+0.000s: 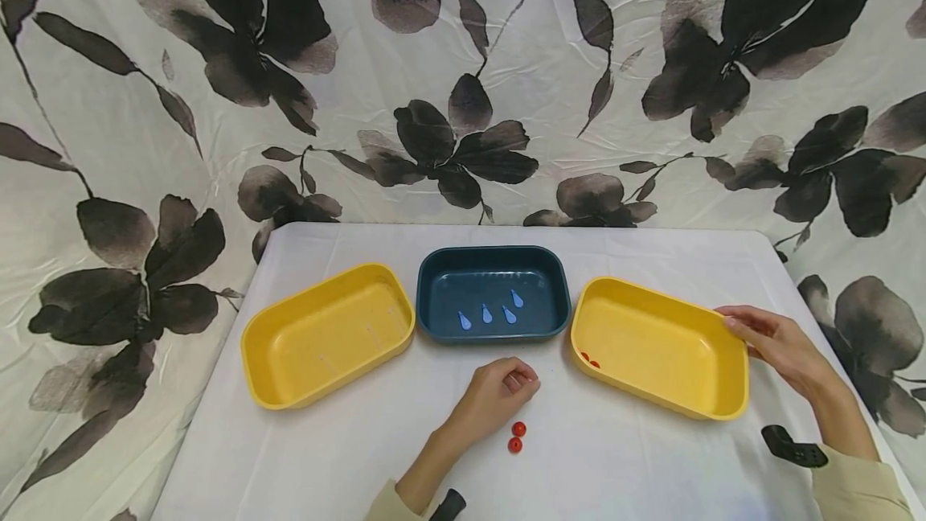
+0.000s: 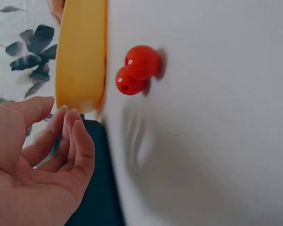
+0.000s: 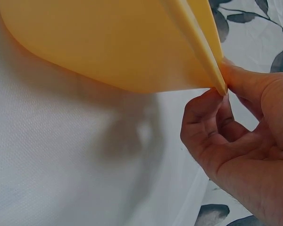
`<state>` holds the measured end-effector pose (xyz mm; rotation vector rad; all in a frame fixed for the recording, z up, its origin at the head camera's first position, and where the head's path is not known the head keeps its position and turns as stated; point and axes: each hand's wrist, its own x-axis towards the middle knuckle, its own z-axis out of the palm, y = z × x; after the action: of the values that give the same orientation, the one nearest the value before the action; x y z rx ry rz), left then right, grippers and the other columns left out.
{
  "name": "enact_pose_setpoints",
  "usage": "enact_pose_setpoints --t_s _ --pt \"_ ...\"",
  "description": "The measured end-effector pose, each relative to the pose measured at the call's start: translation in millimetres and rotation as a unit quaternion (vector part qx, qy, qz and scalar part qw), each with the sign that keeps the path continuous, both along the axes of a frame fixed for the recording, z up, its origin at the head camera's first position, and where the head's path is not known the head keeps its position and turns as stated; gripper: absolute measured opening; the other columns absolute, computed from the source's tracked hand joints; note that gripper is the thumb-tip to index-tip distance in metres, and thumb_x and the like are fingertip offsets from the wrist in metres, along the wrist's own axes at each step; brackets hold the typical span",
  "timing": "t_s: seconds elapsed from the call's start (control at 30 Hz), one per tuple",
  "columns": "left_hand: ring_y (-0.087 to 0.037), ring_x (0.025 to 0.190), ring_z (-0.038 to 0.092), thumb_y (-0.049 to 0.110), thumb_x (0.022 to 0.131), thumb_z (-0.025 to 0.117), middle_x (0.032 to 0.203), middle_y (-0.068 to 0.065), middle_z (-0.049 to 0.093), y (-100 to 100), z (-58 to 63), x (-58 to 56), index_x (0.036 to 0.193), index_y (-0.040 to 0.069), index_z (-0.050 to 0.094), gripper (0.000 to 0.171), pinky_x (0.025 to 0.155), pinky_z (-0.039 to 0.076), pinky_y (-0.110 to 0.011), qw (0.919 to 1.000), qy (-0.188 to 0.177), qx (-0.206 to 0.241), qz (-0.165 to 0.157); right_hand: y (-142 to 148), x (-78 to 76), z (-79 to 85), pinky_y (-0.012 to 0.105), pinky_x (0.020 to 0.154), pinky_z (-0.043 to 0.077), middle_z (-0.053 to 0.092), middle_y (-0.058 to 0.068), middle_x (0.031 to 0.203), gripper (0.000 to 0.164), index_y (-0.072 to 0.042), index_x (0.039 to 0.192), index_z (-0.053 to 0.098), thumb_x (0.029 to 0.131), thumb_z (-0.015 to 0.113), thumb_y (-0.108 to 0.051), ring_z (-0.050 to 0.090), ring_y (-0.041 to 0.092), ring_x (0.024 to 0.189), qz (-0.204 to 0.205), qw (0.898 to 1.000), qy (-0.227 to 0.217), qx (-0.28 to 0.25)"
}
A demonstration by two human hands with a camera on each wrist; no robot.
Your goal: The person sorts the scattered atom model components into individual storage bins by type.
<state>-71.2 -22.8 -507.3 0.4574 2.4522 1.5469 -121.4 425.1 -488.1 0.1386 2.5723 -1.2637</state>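
Observation:
My right hand (image 1: 784,352) pinches the rim of the right yellow tray (image 1: 661,348) at its outer corner, thumb on one side and fingers on the other. In the right wrist view that part of the tray appears raised off the white cloth. Two small red beads sit in the tray's left end. My left hand (image 1: 499,391) hovers over the cloth in front of the dark blue tray (image 1: 495,261), fingers loosely bent, thumb apart, nothing seen between them. Close by on the cloth, two round red beads (image 2: 144,62) lie touching or nearly so.
Several blue teardrop-shaped pieces (image 1: 487,313) lie in the dark blue tray. On the left stands another yellow tray (image 1: 289,352) with a few faint, clear bits too small to identify. A floral cloth (image 1: 434,63) hangs behind the white-covered table (image 1: 347,457).

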Motion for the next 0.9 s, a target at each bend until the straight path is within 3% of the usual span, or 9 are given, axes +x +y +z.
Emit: enact_pose_setpoints --t_s 0.13,0.23,0.43,0.7,0.9 --pt "-0.007 0.079 0.059 0.016 0.095 0.076 0.086 0.004 0.066 -6 -5.7 6.3 0.097 0.008 0.072 0.009 0.075 0.054 -0.022 0.9999 -0.011 0.009 0.004 0 0.6 0.9 0.017 0.082 0.055 0.061 -0.003 0.129 0.067 0.006 0.147 0.047 0.105 0.057 -0.045 0.06 -0.006 0.096 0.0 1.0 0.004 -0.004" --pt "-0.006 0.079 0.059 0.016 0.094 0.077 0.086 0.005 0.066 -9 -10.8 11.2 0.097 0.008 0.072 0.01 0.074 0.053 -0.021 0.9997 -0.018 0.014 0.0 0 0.8 0.9 0.016 0.082 0.054 0.06 -0.005 0.128 0.067 0.006 0.146 0.047 0.105 0.057 -0.046 0.059 -0.006 0.095 -0.001 1.0 0.004 -0.004" --pt "-0.004 0.075 0.057 0.015 0.092 0.079 0.086 0.004 0.065 -13 -19.2 20.2 0.097 0.007 0.073 0.011 0.069 0.052 -0.02 0.9998 -0.014 0.011 -0.01 0 0.6 0.5 0.015 0.082 0.053 0.061 0.001 0.131 0.068 0.005 0.147 0.047 0.104 0.056 -0.046 0.059 -0.005 0.095 -0.003 1.0 0.001 -0.001" --pt "-0.007 0.073 0.055 0.018 0.09 0.081 0.09 0.002 0.063 -16 -22.2 27.8 0.1 0.007 0.073 0.016 0.067 0.048 -0.018 0.9987 -0.045 -0.018 -0.013 0 0.3 0.1 0.014 0.081 0.053 0.058 0.013 0.137 0.068 0.005 0.147 0.047 0.105 0.055 -0.047 0.059 -0.006 0.095 -0.005 1.0 0.001 0.005" --pt "-0.007 0.073 0.056 0.011 0.089 0.081 0.089 0.002 0.062 -16 -23.0 32.6 0.097 0.007 0.072 0.013 0.069 0.048 -0.019 0.9994 -0.024 -0.019 -0.018 -1 -0.3 -0.3 0.014 0.081 0.053 0.053 0.023 0.143 0.07 0.004 0.148 0.046 0.104 0.055 -0.049 0.057 -0.007 0.095 -0.007 1.0 -0.004 0.009"
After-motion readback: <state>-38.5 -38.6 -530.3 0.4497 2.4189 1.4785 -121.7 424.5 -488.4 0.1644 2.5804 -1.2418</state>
